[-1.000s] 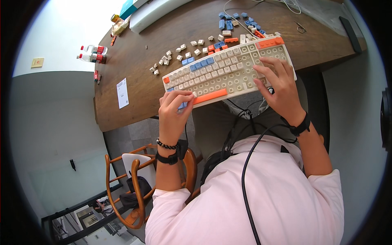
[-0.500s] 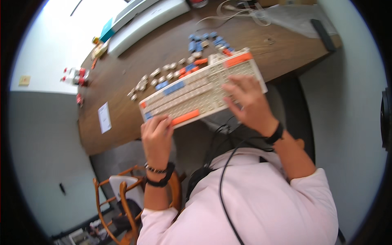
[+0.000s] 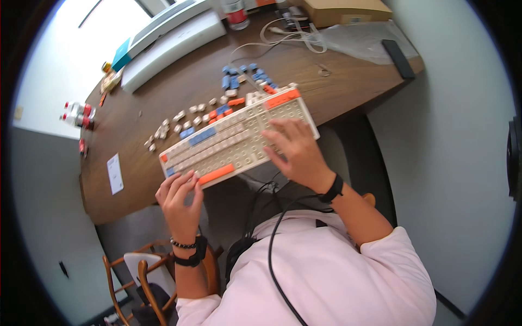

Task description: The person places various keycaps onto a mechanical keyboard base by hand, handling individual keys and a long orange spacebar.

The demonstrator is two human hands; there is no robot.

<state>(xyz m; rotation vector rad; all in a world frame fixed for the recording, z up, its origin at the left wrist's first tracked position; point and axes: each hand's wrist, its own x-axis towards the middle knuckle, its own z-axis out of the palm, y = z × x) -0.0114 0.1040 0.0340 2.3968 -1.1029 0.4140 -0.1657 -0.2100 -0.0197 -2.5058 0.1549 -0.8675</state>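
A cream keyboard (image 3: 255,157) lies slantwise at the table's near edge, partly fitted with cream, blue and orange keycaps; bare switch positions show in its lower rows and right part. My left hand (image 3: 180,209) grips its near left corner with bent fingers, beside the long orange spacebar (image 3: 216,174). What lies under those fingertips is hidden. Over the right part my right hand (image 3: 298,155) is open, fingers spread and thumb apart, with nothing visible in it. Loose blue keycaps (image 3: 234,82), cream keycaps (image 3: 179,116) and orange keycaps (image 3: 236,101) lie beyond the far edge.
A long white box (image 3: 174,50) and a bottle (image 3: 236,15) stand at the back. White cables (image 3: 312,41), a clear plastic bag (image 3: 356,42) and a black bar (image 3: 398,58) lie far right. A white card (image 3: 115,174) is at left. A wooden chair (image 3: 144,277) stands below.
My view has shifted, so the keyboard and table appear lower and farther left. Both hands keep nearly the same places on and over the keyboard.
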